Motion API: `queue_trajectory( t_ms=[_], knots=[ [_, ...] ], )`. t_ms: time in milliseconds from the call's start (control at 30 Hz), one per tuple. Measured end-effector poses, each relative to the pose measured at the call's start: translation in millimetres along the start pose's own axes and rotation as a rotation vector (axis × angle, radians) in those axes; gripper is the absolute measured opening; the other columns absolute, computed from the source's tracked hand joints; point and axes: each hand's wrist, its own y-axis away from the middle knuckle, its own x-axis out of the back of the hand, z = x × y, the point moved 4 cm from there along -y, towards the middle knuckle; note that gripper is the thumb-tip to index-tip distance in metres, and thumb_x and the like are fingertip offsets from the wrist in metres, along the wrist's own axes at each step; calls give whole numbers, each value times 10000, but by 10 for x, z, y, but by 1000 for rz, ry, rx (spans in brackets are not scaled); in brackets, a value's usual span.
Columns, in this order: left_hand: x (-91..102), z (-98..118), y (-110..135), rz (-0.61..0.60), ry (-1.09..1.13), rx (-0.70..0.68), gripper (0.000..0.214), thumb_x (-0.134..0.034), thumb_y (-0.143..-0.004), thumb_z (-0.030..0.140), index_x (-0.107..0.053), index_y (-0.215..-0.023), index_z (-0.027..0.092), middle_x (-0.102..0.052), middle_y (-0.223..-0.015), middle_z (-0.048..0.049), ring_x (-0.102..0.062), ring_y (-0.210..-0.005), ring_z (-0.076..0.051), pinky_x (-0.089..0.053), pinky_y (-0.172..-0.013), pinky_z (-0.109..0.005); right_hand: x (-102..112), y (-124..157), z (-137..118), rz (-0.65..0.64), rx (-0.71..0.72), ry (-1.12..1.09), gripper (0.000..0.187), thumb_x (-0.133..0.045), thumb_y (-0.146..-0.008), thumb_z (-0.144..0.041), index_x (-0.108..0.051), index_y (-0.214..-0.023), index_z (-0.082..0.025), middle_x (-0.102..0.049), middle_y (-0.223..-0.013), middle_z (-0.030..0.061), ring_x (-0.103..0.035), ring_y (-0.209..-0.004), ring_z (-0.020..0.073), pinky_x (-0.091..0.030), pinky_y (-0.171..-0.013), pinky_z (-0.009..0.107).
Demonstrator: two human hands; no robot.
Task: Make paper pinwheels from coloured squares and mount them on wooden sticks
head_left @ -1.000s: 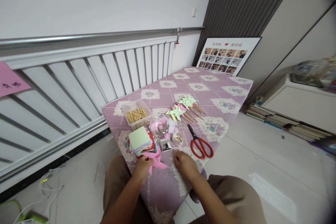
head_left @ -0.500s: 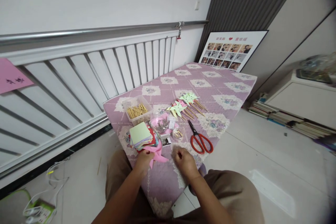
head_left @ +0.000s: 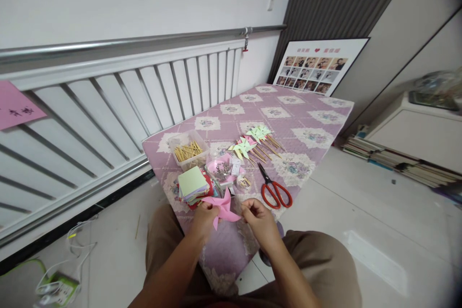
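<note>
My left hand (head_left: 204, 219) grips a folded pink paper pinwheel (head_left: 223, 208) just above the near end of the purple quilted table (head_left: 306, 120). My right hand (head_left: 258, 219) is right beside the pinwheel, its fingers pinched together at the paper's right edge; what they pinch is too small to make out. Just behind the hands lie a stack of coloured paper squares (head_left: 193, 184) and a small clear box of pins (head_left: 219, 168).
Red-handled scissors (head_left: 274, 191) lie to the right. A clear tub of wooden sticks (head_left: 186, 152) and several finished pinwheels on sticks (head_left: 252, 143) sit farther back. A white radiator (head_left: 108, 101) runs along the left; a photo board (head_left: 314, 68) leans behind the table. Books (head_left: 397, 163) lie on the floor.
My left hand has lifted the pink pinwheel off the table and turned it up. My right hand has moved left and closed in on the pinwheel's right edge.
</note>
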Motion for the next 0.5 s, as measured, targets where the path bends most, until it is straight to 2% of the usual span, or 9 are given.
queue_trajectory(
  t_ms=[200, 400, 500],
  knots=[
    [-83, 92, 79, -32, -2, -5, 55, -590, -619, 235, -569, -619, 184, -532, -536, 23, -465, -488, -108, -379, -516, -233, 30, 79, -144, -92, -67, -127, 197, -601, -788, -377, -589, -744, -185, -499, -582, -43, -433, -546, 111, -348, -544, 230],
    [-148, 134, 120, -48, -32, 5, 65, -581, -644, 245, -560, -606, 197, -515, -488, 23, -505, -524, -134, -400, -528, -238, 29, 141, -290, -182, 41, -80, 174, -598, -811, -357, -626, -788, -187, -616, -761, 9, -526, -703, 144, -406, -665, 249],
    [-174, 134, 128, -63, -46, 7, 77, -580, -654, 254, -563, -605, 197, -537, -514, 10, -524, -547, -144, -413, -538, -248, 12, 137, -286, -200, 52, -29, 168, -572, -822, -349, -628, -791, -193, -632, -770, 11, -542, -709, 149, -415, -671, 250]
  ],
)
